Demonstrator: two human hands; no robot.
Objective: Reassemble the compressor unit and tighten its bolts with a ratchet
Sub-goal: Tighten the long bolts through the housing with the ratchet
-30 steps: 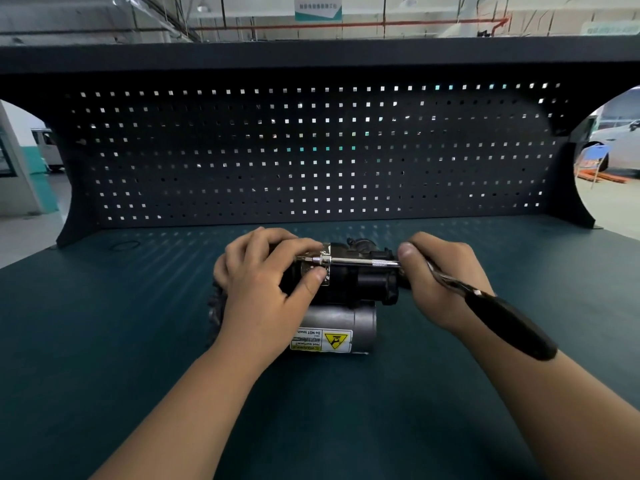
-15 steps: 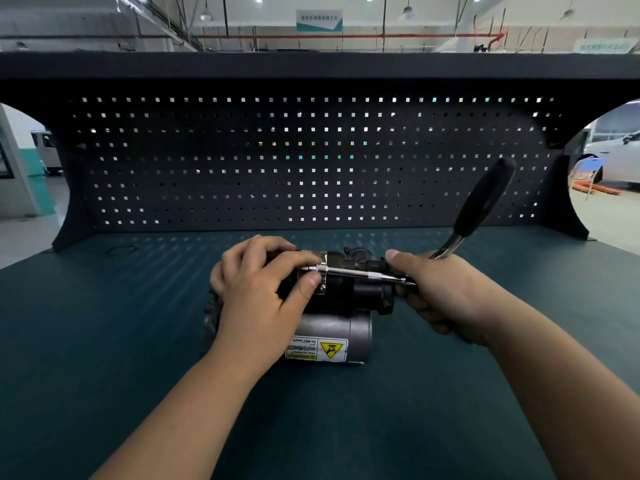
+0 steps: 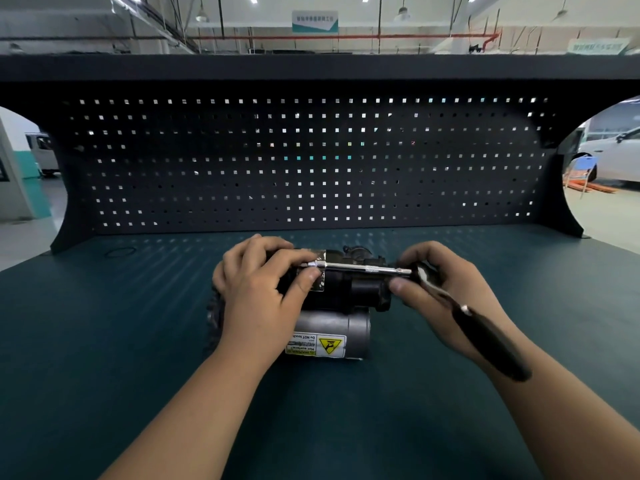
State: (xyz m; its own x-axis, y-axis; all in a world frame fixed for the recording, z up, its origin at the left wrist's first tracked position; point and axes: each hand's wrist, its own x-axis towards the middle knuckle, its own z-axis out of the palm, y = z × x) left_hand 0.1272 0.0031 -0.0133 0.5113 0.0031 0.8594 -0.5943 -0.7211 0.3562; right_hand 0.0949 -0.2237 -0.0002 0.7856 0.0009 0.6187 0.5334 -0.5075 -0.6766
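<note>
The compressor unit is gripped by the left hand; the ratchet, clasped in the right hand, should be swung squarely.

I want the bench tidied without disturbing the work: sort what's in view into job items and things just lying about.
In the job:
compressor
ratchet with its extension
left hand, gripping the compressor
right hand, holding the ratchet

Lying about:
ring on the bench
pegboard
white car beyond
</note>
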